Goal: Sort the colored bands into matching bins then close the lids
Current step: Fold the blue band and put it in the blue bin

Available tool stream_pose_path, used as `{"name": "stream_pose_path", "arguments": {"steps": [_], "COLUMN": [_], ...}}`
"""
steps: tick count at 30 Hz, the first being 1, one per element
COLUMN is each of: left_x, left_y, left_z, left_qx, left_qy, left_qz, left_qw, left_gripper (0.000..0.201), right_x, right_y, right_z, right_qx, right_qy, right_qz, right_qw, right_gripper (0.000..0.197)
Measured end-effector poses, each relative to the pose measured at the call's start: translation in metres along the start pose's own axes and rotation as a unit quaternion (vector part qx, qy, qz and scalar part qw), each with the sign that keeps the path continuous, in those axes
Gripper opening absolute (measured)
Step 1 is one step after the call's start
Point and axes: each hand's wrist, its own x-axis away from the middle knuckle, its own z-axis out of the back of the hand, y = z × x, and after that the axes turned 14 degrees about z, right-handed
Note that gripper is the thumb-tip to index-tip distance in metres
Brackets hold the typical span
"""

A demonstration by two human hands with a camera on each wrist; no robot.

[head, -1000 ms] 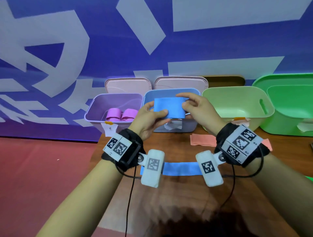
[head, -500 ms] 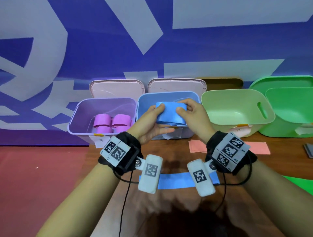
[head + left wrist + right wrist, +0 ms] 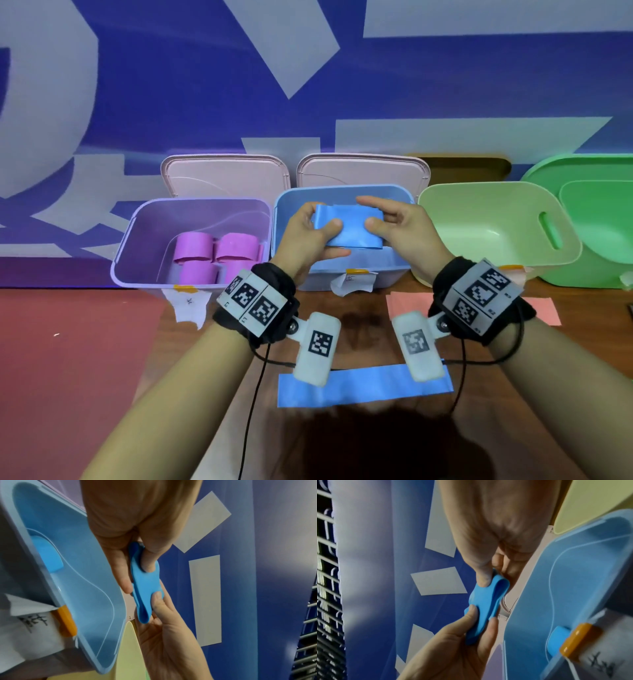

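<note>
Both hands, left hand [image 3: 310, 236] and right hand [image 3: 397, 228], pinch folded blue band [image 3: 352, 229] above blue bin [image 3: 346, 274] rim.

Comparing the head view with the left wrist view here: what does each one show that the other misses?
Only the head view shows the purple bin with its rolled purple bands, the flat blue band on the table and the pink band. Only the left wrist view shows another blue band already lying inside the blue bin. Both show the left hand and right hand pinching the folded blue band above that bin.
</note>
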Motion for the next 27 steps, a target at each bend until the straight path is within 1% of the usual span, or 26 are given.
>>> {"name": "stream_pose_path", "arguments": {"steps": [2, 4, 7, 8, 10, 12, 13, 14, 15, 16, 18, 20, 22, 24, 25, 27], "left_x": [-0.012, -0.025, -0.045, -0.051, -0.066, -0.082, -0.090, -0.098, -0.105, -0.110, -0.123, -0.135, -0.146, -0.155, -0.158, -0.164], "left_y": [0.003, 0.009, 0.025, 0.031, 0.040, 0.045, 0.045, 0.043, 0.040, 0.036, 0.025, 0.015, 0.006, -0.002, -0.006, -0.012], "left_z": [-0.003, -0.005, -0.003, -0.002, -0.004, -0.007, -0.008, -0.009, -0.010, -0.011, -0.011, -0.011, -0.009, -0.008, -0.007, -0.009], "left_qx": [-0.013, -0.042, -0.109, -0.119, -0.137, -0.152, -0.154, -0.157, -0.158, -0.162, -0.166, -0.167, -0.162, -0.160, -0.163, -0.181], "left_qy": [0.007, 0.009, -0.040, -0.050, -0.031, 0.005, 0.011, 0.011, 0.008, 0.005, -0.003, -0.005, -0.007, -0.012, -0.016, -0.024], "left_qz": [0.020, 0.056, 0.133, 0.147, 0.155, 0.161, 0.172, 0.186, 0.202, 0.219, 0.244, 0.259, 0.283, 0.307, 0.316, 0.333], "left_qw": [1.000, 0.997, 0.984, 0.981, 0.978, 0.975, 0.973, 0.970, 0.966, 0.962, 0.955, 0.951, 0.945, 0.938, 0.934, 0.925], "left_gripper": [0.020, 0.023, 0.019, 0.016, 0.016, 0.026, 0.028, 0.025, 0.021, 0.018, 0.013, 0.012, 0.012, 0.011, 0.012, 0.013], "right_x": [-0.010, -0.021, -0.036, -0.042, -0.054, -0.065, -0.070, -0.073, -0.075, -0.076, -0.078, -0.081, -0.085, -0.086, -0.087, -0.088], "right_y": [0.001, 0.005, 0.010, 0.013, 0.019, 0.026, 0.029, 0.031, 0.033, 0.034, 0.041, 0.049, 0.059, 0.066, 0.070, 0.076], "right_z": [0.005, 0.010, 0.012, 0.013, 0.014, 0.015, 0.015, 0.014, 0.014, 0.014, 0.015, 0.017, 0.017, 0.014, 0.013, 0.012], "right_qx": [0.027, 0.037, 0.054, 0.053, 0.043, 0.022, 0.008, 0.000, -0.004, -0.009, -0.012, 0.020, 0.051, 0.031, 0.010, -0.023], "right_qy": [0.000, 0.010, 0.019, 0.021, 0.031, 0.046, 0.053, 0.052, 0.039, 0.027, 0.019, 0.010, -0.014, -0.026, -0.023, -0.008], "right_qz": [-0.005, -0.022, -0.053, -0.065, -0.089, -0.126, -0.154, -0.186, -0.219, -0.242, -0.276, -0.292, -0.317, -0.347, -0.362, -0.387], "right_qw": [1.000, 0.999, 0.997, 0.996, 0.995, 0.991, 0.987, 0.981, 0.975, 0.970, 0.961, 0.956, 0.947, 0.937, 0.932, 0.922], "right_gripper": [0.038, 0.035, 0.038, 0.038, 0.040, 0.040, 0.036, 0.027, 0.012, 0.009, 0.027, 0.032, 0.026, 0.012, 0.010, 0.013]}}
